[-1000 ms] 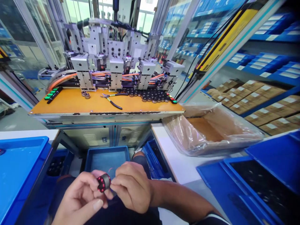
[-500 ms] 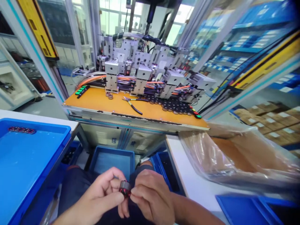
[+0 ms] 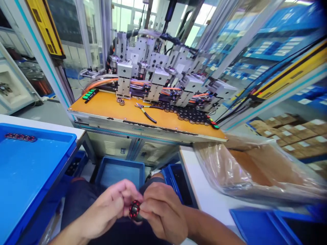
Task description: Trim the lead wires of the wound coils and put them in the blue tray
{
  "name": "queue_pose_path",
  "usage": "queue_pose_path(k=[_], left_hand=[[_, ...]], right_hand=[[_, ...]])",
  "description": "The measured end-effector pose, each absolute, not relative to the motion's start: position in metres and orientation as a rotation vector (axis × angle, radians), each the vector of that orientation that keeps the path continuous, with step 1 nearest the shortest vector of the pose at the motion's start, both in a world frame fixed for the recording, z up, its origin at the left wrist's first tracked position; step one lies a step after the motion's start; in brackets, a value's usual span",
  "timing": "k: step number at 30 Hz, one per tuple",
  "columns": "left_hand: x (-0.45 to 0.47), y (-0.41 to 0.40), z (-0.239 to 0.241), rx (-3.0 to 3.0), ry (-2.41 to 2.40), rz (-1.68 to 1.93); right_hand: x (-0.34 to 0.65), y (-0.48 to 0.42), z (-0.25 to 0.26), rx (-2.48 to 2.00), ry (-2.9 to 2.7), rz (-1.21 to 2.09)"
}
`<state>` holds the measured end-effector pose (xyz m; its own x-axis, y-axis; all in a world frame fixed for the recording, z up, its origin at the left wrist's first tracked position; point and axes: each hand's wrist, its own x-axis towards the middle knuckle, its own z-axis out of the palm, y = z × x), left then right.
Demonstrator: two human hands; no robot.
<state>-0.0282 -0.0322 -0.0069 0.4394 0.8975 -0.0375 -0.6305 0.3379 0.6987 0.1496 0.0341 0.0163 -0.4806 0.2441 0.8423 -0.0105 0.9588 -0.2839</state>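
At the bottom centre of the frame, my left hand (image 3: 109, 209) and right hand (image 3: 163, 212) both pinch the coil (image 3: 134, 210); pliers (image 3: 145, 110) lie mid-frame on the bench (image 3: 102, 109).

Windows: tall panes (image 3: 122, 17) are letting daylight in at the far side.
Counter: an orange-topped counter (image 3: 107, 109) is standing far centre, carrying a grey machine (image 3: 158, 68).
Shelving: racks of blue bins (image 3: 268, 51) are running along the right, with cardboard boxes (image 3: 286, 126) sitting below them.
Posts: a yellow-striped post (image 3: 44, 27) is rising at far left.
Floor: grey flooring (image 3: 43, 114) is showing at left.
Near sides: white counters (image 3: 201, 183) are flanking the seat.
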Motion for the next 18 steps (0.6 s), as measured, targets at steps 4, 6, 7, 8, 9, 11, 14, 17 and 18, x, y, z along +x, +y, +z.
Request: queue_pose_path(k=[4,6,7,8,9,11,14,17,18], left_hand=[[-0.029,-0.035,-0.007,0.746,0.554,0.905],[-0.027,-0.037,-0.005,0.771,0.714,1.002],[-0.025,-0.037,-0.004,0.760,0.797,1.069],[-0.023,-0.038,-0.002,0.733,0.866,1.138],[-0.021,-0.038,-0.001,0.702,0.924,1.204],[-0.019,-0.038,0.001,0.659,0.980,1.332],[-0.020,-0.035,0.001,0.633,0.898,1.430],[-0.023,-0.029,0.001,0.559,0.809,1.324],[-0.023,-0.027,0.001,0.540,0.787,1.237]], right_hand=[[0.149,0.035,0.011,-0.225,-2.035,0.297],[0.148,0.035,0.010,-0.267,-2.004,0.263],[0.148,0.034,0.010,-0.305,-1.992,0.248],[0.148,0.034,0.010,-0.350,-1.987,0.238],[0.147,0.033,0.011,-0.399,-1.976,0.238],[0.148,0.032,0.013,-0.482,-1.953,0.272],[0.149,0.034,0.015,-0.482,-1.930,0.366],[0.151,0.037,0.013,-0.337,-1.934,0.407],[0.151,0.039,0.012,-0.292,-1.930,0.402]])
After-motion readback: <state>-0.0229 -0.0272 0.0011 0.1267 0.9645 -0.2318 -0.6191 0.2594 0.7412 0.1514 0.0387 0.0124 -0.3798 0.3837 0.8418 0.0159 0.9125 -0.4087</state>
